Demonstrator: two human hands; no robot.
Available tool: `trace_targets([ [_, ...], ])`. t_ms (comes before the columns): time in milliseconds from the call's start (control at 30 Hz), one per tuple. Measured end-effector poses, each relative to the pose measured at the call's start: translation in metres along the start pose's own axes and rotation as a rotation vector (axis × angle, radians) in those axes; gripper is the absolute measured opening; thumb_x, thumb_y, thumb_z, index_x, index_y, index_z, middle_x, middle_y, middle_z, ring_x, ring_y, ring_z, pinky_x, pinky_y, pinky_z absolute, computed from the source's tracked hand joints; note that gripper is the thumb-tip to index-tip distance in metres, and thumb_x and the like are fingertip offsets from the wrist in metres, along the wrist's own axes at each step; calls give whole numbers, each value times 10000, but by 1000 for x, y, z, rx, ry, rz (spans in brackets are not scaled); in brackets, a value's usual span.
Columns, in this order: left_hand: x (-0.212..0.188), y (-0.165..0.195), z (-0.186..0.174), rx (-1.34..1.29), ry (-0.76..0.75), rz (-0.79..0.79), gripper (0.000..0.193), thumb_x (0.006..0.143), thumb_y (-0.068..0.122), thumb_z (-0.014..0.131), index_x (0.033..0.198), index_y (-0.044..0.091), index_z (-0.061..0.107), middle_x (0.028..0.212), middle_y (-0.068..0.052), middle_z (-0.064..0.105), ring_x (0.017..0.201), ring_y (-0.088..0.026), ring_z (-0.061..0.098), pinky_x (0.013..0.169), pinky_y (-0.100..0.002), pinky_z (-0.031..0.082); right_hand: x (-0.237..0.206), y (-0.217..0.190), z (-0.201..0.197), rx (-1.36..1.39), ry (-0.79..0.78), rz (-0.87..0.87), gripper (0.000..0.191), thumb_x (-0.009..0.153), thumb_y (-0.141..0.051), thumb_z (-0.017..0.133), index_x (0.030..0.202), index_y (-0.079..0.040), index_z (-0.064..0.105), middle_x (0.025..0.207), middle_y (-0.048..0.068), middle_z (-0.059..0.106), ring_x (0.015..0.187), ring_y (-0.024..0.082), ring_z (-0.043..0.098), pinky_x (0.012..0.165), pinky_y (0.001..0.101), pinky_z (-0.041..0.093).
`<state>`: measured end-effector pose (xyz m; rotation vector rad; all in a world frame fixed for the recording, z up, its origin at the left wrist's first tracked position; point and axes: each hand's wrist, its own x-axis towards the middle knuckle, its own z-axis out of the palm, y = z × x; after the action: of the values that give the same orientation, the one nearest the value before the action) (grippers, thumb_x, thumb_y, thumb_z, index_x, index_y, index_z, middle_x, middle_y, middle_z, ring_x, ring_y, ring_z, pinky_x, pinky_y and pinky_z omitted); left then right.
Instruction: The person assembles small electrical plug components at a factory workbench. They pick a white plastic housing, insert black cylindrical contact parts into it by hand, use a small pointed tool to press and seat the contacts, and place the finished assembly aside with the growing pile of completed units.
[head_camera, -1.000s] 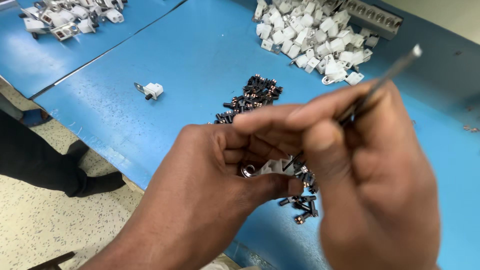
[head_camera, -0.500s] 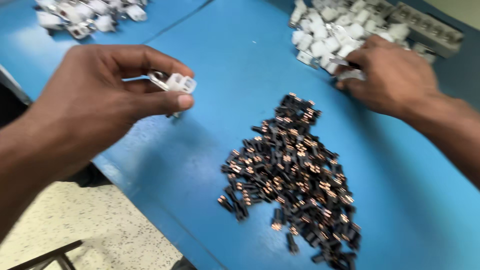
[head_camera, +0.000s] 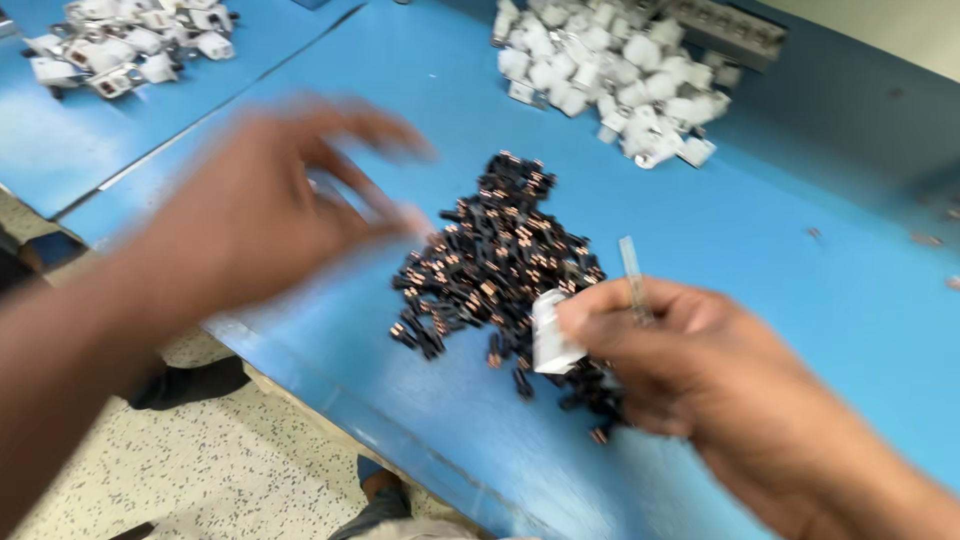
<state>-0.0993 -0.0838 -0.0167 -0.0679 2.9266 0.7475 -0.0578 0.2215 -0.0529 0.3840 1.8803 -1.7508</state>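
Note:
My right hand (head_camera: 690, 365) is closed on a small white plastic housing (head_camera: 553, 338), and a thin metal tool (head_camera: 633, 282) sticks up from between its fingers. It hovers over the near edge of a heap of small black and copper parts (head_camera: 495, 255) on the blue table (head_camera: 800, 240). My left hand (head_camera: 265, 205) is motion-blurred, above the table just left of the heap. Its fingers are spread and I see nothing in them.
A pile of white plastic housings (head_camera: 620, 80) lies at the back, beside a grey strip-shaped part (head_camera: 735, 30). Another pile of white pieces (head_camera: 120, 45) sits on the neighbouring blue table at far left. Speckled floor (head_camera: 200, 470) lies below the table's near edge.
My right hand came back from the white pile with a white housing and the tool. My left hand, which held a white piece at the left, has swung toward the black heap.

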Motion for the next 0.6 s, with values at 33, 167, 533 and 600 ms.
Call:
trace_targets([
  [33,-33,13,23,-260,-107,111,502,821,327,885,1286,289,699,1153,-11,729,941,-212,736,835,-426,600,-9,7,6,-4,-55,-16,291,929,-225,784,1120,-40,667,738,9,632,521,83,370,443,266,290],
  [167,-111,47,78,-795,-300,91,224,785,236,890,961,98,880,898,-45,772,820,-145,716,753,-385,609,-41,19,20,12,-82,193,329,865,-292,807,975,-16,665,532,-10,410,417,107,289,373,294,205],
  [533,-171,55,82,-1075,-44,-387,265,841,179,849,1026,5,775,750,-67,811,665,-116,717,617,-269,623,-25,5,64,-1232,267,-421,314,814,-433,815,993,-175,817,852,53,791,740,251,704,699,414,531],
  [600,-171,57,70,-864,-8,-310,266,821,236,862,1030,82,807,710,-18,771,609,-79,627,532,-256,562,-33,-2,63,-1165,241,-406,266,817,-428,821,974,-215,846,856,17,802,731,195,709,704,371,539],
])
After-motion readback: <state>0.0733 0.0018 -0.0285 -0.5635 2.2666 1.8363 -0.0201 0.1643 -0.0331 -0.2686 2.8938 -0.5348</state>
